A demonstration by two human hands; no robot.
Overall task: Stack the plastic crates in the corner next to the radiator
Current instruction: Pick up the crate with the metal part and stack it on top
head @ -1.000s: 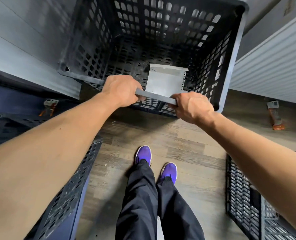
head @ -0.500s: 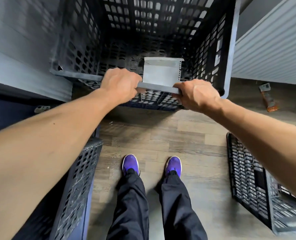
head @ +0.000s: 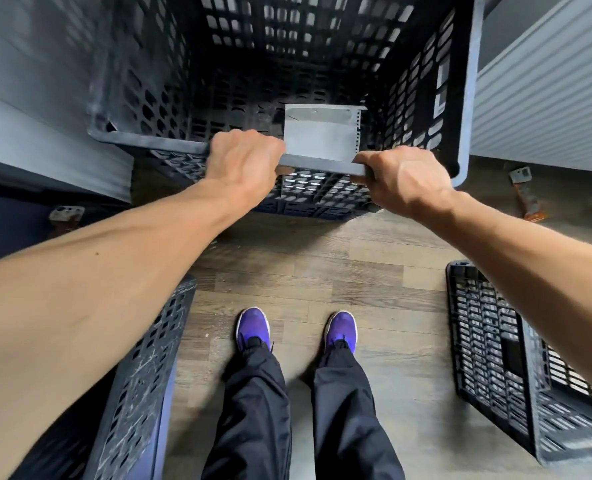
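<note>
Both hands are curled tight over the near rim of a tall black crate (head: pixel 322 64): the left hand (head: pixel 242 164) and the right hand (head: pixel 405 178) sit side by side with a short stretch of rim between them. The crate's open body reaches away beyond the knuckles. A grey label (head: pixel 317 136) shows just past that stretch. Another crate (head: pixel 488 358) lies below the right forearm, a third (head: pixel 138 375) under the left.

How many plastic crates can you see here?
3: the crate both hands grip ahead, one by the left leg, one on the floor at right. Others may be out of view.
</note>
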